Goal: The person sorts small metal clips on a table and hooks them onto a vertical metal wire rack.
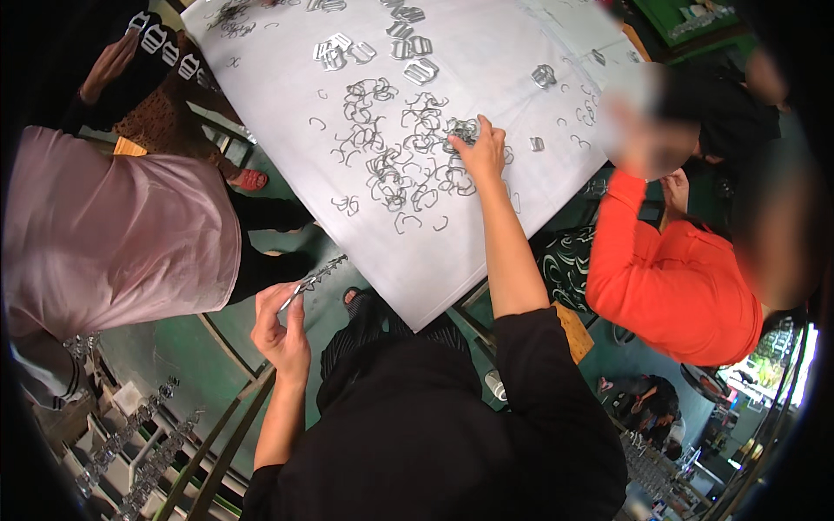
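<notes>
Right hand [480, 149] reaches onto the white tabletop [486, 252], fingers pressed together on a small cluster of metal hooks [462, 130] amid the scattered wire hooks [391, 165]. Left hand [280, 334], off the tabletop's edge, pinches a thin rod strung with hooks [314, 280] between its fingers.

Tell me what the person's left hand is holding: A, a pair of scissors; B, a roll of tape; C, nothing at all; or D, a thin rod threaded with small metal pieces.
D: the left hand pinches a thin rod strung with small metal pieces, held off the table edge, while the right hand reaches into the loose metal hooks on the white table.
</notes>
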Action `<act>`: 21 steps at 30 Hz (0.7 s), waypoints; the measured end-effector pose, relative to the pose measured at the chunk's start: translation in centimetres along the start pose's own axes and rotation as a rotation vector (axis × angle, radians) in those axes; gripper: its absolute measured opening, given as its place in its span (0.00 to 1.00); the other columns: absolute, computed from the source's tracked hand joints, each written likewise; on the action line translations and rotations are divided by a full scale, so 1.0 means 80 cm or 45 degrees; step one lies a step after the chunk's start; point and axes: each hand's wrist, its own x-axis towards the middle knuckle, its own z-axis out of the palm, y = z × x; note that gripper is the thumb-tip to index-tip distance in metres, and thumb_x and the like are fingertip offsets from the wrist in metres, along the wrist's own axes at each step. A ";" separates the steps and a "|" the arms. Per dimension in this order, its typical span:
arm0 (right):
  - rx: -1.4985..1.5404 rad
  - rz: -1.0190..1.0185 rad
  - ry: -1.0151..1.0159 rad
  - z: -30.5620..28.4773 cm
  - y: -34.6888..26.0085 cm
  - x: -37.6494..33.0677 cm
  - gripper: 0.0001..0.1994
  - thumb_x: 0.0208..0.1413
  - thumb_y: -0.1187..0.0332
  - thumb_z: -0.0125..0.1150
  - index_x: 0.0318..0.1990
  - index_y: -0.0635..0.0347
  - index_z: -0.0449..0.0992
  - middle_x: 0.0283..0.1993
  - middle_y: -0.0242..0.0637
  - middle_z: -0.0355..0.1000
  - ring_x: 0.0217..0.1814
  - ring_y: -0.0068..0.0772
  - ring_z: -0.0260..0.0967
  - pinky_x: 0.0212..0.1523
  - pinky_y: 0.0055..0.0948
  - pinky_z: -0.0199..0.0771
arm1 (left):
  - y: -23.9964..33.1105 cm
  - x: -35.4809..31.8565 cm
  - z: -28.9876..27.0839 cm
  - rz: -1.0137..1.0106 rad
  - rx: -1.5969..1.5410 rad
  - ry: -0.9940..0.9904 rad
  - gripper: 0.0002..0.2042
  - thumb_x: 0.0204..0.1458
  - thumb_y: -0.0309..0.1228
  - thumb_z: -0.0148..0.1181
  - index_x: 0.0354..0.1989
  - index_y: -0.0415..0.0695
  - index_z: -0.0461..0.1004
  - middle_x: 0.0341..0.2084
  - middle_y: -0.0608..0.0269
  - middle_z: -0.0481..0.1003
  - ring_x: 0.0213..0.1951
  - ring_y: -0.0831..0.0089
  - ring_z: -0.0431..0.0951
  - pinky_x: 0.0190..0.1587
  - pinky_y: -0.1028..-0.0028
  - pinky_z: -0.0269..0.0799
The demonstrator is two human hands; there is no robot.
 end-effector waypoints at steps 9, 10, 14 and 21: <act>-0.069 -0.227 -0.105 -0.026 0.002 0.057 0.12 0.49 0.75 0.58 0.42 0.52 0.76 0.45 0.39 0.73 0.48 0.41 0.70 0.46 0.36 0.70 | -0.016 -0.007 0.007 0.041 0.066 -0.043 0.08 0.51 0.14 0.52 0.39 0.33 0.72 0.37 0.55 0.72 0.40 0.73 0.71 0.43 0.78 0.66; -0.164 -0.381 0.052 -0.026 0.013 0.050 0.15 0.46 0.78 0.56 0.41 0.48 0.77 0.46 0.37 0.70 0.50 0.40 0.66 0.45 0.38 0.68 | -0.016 -0.006 0.010 0.034 0.056 -0.043 0.08 0.51 0.14 0.52 0.39 0.33 0.72 0.37 0.55 0.72 0.40 0.73 0.71 0.43 0.78 0.66; -0.261 -0.668 0.091 0.003 0.002 0.002 0.17 0.44 0.79 0.55 0.40 0.46 0.79 0.40 0.33 0.65 0.49 0.38 0.60 0.48 0.39 0.60 | -0.014 -0.006 0.015 -0.009 0.064 -0.032 0.08 0.51 0.14 0.52 0.39 0.33 0.72 0.37 0.56 0.72 0.39 0.73 0.71 0.42 0.78 0.66; -0.064 -0.728 -0.080 0.028 -0.030 -0.042 0.17 0.46 0.78 0.53 0.40 0.46 0.80 0.38 0.34 0.66 0.46 0.35 0.64 0.46 0.40 0.63 | -0.013 -0.006 0.019 -0.039 0.055 0.047 0.07 0.48 0.15 0.57 0.36 0.35 0.75 0.34 0.56 0.75 0.37 0.71 0.72 0.37 0.77 0.68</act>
